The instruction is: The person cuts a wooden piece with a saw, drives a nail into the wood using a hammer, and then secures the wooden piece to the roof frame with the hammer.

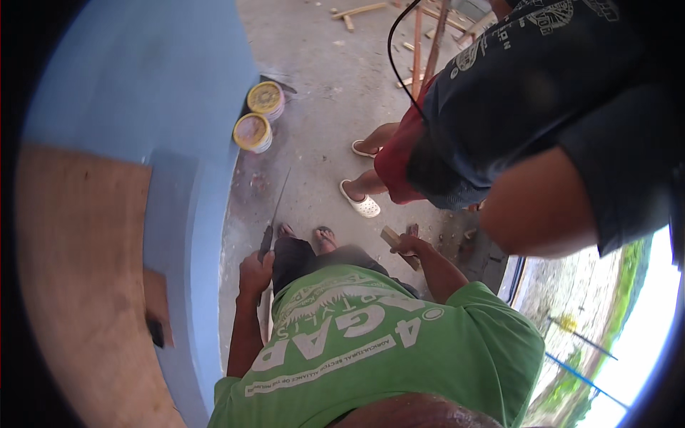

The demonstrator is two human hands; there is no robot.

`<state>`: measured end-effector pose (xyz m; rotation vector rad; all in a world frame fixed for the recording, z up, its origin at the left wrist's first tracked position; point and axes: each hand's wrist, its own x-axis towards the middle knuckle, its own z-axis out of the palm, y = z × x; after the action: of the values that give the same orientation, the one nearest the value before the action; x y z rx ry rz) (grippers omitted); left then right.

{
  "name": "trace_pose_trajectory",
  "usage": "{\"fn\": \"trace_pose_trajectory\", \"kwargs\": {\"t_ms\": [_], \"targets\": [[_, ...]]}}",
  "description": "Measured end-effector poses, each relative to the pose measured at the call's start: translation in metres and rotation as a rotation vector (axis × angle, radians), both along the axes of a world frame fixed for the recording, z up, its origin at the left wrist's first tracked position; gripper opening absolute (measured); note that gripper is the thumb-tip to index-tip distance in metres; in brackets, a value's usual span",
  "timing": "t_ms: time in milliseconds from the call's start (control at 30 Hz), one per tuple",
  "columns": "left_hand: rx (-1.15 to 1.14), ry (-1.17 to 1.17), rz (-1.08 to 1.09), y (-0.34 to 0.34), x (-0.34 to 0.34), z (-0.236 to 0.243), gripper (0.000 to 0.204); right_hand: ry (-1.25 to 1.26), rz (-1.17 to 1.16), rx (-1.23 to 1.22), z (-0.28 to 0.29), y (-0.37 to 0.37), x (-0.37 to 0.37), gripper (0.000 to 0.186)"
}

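Both grips closed | left (255,269) – saw (275,214) handle | right (408,246) – seemingly wood piece (398,246)

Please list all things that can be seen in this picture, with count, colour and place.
wall: one, blue, left side
board: one, brown, lower left against the wall
tubs: two, round, yellow-rimmed, on the floor by the wall
floor: one, grey concrete, centre
wood scraps: several, pale, top centre on the floor
other person: one, dark shirt, red shorts, white clogs, upper right
green shirt: one, bottom centre
left hand: one, holds a long thin blade
right hand: one, holds a wooden piece
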<state>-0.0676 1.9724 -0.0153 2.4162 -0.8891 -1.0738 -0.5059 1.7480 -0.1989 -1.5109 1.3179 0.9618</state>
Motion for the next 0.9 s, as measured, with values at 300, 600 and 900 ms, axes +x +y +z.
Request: {"fn": "trace_pose_trajectory", "kwargs": {"t_ms": [300, 600, 900], "targets": [[0.121, -0.088, -0.528, -0.285, 0.128, -0.017, 0.054, 0.135, -0.400, 0.122, 0.033, 0.022, 0.058, 0.072], [0.047, -0.107, -0.705, -0.523, 0.173, -0.017, 0.056, 0.077, -0.658, 0.212, 0.049, 0.043, 0.138, 0.076], [0.007, -0.137, -0.852, -0.732, 0.225, -0.090, 0.060, 0.023, -0.814, 0.074, -0.015, -0.156, 0.197, 0.076]]}}
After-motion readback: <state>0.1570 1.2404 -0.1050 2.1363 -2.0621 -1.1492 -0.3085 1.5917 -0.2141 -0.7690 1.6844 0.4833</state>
